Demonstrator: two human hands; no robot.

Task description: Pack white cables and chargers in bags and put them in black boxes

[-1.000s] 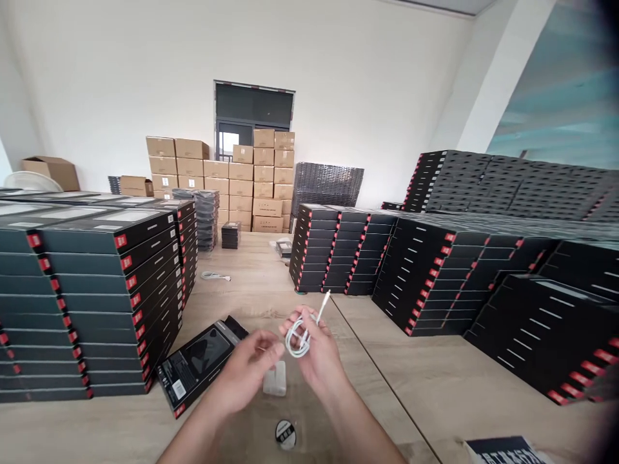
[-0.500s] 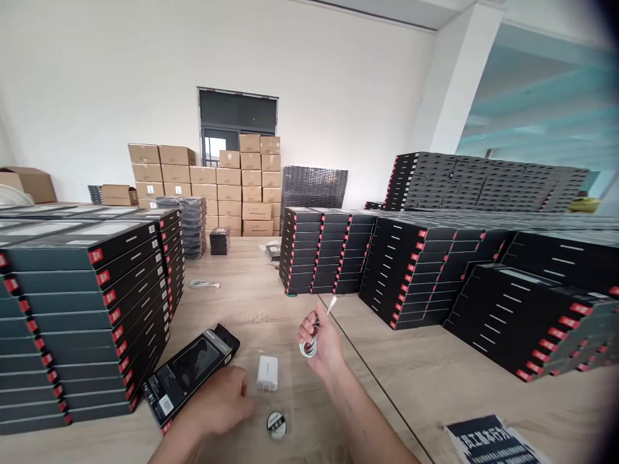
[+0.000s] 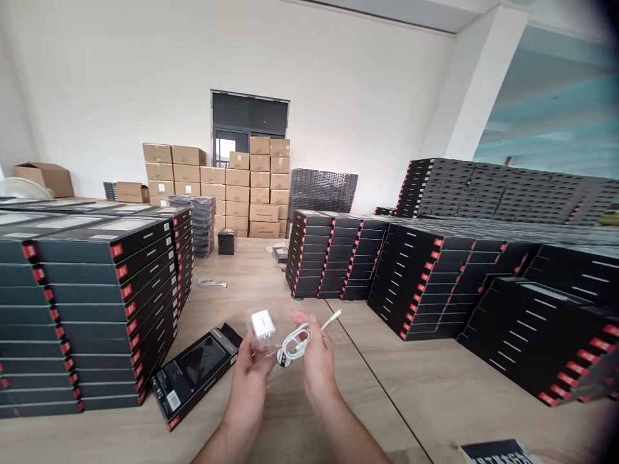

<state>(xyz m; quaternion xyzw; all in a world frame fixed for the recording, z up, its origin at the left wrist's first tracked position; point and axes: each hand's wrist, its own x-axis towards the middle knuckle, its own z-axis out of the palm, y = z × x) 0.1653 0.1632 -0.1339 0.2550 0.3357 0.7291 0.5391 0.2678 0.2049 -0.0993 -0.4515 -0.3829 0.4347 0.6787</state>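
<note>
My left hand [image 3: 254,364] is closed on a clear plastic bag or sleeve [image 3: 265,347], lifted over the table. A white charger plug [image 3: 263,324] shows in it, its prongs toward me. My right hand [image 3: 316,354] grips a coiled white cable [image 3: 296,341] between thumb and fingers, one connector end sticking out to the right. Partly behind the coil is a round black-and-white disc [image 3: 281,358], near the plastic; whether it lies inside the plastic is hard to see. Left of my left hand lies an open black box [image 3: 197,374] with a window, flap raised at its far end.
Stacks of black boxes with red corners stand at left [image 3: 87,309] and right [image 3: 406,277]. Another white cable [image 3: 211,283] lies on the wooden table [image 3: 261,258]. Brown cartons [image 3: 236,193] are piled by the far wall. A printed sheet [image 3: 496,451] lies at bottom right.
My left hand has picked the clear plastic with the charger and disc up off the table. My right hand has brought the coiled cable left, close beside it. The view has turned slightly left.
</note>
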